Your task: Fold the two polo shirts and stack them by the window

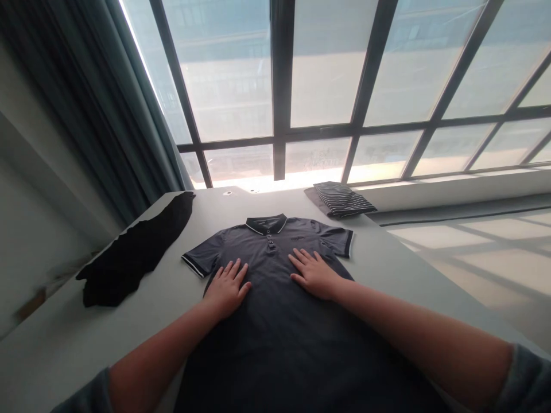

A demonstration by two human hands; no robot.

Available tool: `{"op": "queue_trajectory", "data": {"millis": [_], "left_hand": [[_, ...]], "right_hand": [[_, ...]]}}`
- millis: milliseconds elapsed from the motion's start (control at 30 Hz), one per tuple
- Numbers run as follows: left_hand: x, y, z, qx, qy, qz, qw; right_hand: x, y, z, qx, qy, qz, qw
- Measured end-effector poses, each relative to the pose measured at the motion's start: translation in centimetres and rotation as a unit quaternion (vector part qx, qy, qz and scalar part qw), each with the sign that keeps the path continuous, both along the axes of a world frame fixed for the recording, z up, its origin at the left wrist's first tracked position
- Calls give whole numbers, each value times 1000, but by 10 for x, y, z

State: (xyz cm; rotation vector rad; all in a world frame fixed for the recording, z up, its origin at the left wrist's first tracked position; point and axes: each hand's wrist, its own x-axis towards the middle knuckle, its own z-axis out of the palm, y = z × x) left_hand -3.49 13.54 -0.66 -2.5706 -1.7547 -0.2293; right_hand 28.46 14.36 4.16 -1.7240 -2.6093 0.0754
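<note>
Head view: dark polo shirt [275, 321] lies flat, front up, on the table [387, 252], long axis running away from the person, collar toward the window. Left hand [227, 287] and right hand [313, 272] rest open, palms down on its chest, gripping nothing.

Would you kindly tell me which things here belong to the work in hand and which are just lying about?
In hand: dark polo shirt, left hand and right hand flat on it.
Lying about: black garment, folded striped garment.
</note>
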Motion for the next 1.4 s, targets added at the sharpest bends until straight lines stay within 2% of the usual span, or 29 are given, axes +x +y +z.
{"op": "queue_trajectory", "data": {"millis": [100, 200, 300, 367, 467, 667, 833, 1400], "left_hand": [[-19, -65, -24, 20, -19, -33, 999], [-26, -125, -40, 17, -36, -66, 997], [-26, -170, -44, 6, -41, -69, 997], [-26, -187, -41, 6, -45, -68, 997], [-26, -197, -34, 11, -47, -75, 996], [-28, -206, -26, -1, -23, -83, 996], [-41, -225, -26, 1, -12, -130, 991], [-50, -239, -28, -3, -35, -119, 992]], "right_hand": [[8, -76, -13, -23, 36, 32, 999], [12, -145, -23, -45, 59, 46, 996], [12, -196, -31, -45, 72, 41, 996], [12, -217, -33, -42, 79, 37, 995], [14, -229, -31, -37, 75, 37, 996], [12, -239, -25, -16, 49, 24, 998], [6, -254, -26, -16, 23, -3, 1000], [11, -267, -34, 0, 54, -10, 998]]}}
